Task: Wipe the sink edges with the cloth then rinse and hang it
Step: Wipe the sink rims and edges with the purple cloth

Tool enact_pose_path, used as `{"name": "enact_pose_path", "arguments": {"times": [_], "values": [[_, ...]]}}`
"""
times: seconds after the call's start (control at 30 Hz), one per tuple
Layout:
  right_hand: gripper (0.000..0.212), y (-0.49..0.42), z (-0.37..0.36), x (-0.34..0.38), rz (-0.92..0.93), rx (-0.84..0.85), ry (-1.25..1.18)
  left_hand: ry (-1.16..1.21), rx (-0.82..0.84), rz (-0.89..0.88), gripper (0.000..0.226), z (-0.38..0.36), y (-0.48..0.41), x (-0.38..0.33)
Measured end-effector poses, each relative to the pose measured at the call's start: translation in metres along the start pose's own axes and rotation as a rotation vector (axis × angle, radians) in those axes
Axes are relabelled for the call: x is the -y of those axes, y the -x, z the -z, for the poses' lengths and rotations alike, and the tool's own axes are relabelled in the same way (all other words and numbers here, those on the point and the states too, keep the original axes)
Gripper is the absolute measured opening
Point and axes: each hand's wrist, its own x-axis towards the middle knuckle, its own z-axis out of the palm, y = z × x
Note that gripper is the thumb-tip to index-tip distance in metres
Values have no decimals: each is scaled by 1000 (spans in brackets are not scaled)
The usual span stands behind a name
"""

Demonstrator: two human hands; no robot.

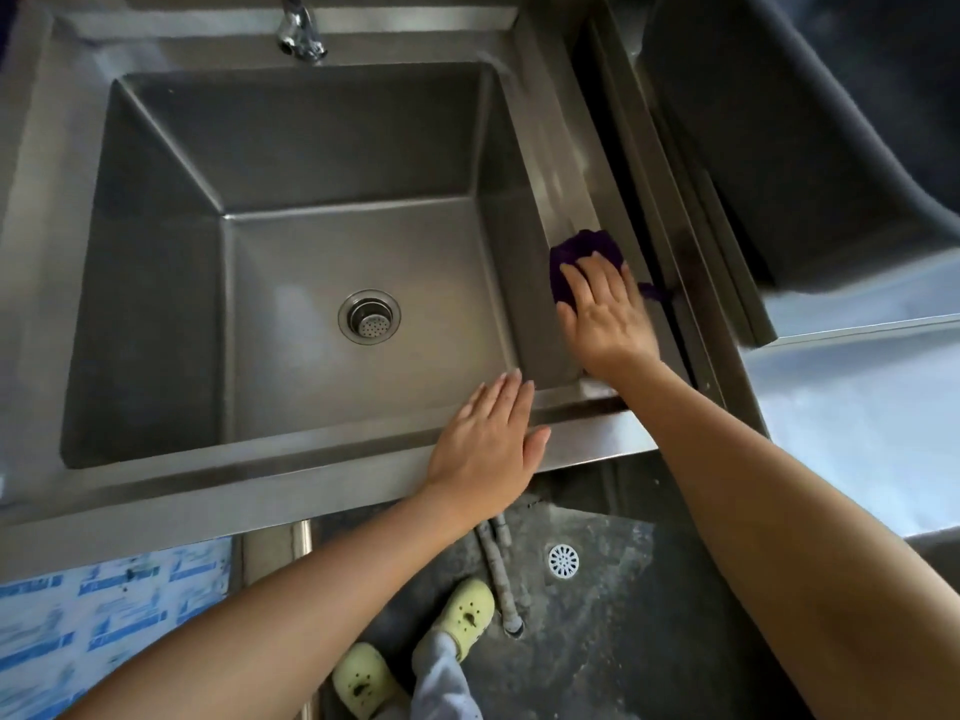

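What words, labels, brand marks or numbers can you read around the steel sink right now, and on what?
No text here is legible.
Blue-and-white printed film on the panel below the sink's front edge: rows of blue print, too blurred to read.
Stainless steel sink, chrome tap, purple cloth: no marking visible.
Pale yellow clogs: dark spots only, no readable mark.

Sink [311, 475]: brushed stainless steel, smooth, dull satin sheen, faint streaks on its right edge. Cloth [587, 246]: dark purple fabric, soft, matt. Tap [301, 39]: polished metal, glossy. Strainer [369, 317]: shiny perforated metal. Floor [597, 641]: rough, stained grey concrete. Clogs [470, 610]: matt pale-yellow plastic, smudged.
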Motion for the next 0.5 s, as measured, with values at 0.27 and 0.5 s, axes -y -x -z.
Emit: {"name": "enact_pose_path", "arguments": {"times": [0.27, 0.5], "values": [[58, -59, 0, 0, 52, 60, 45, -54, 17, 44, 60, -2, -1, -1], [58, -10, -3, 6, 65, 39, -133, -69, 36, 18, 71, 2, 0, -2]]}}
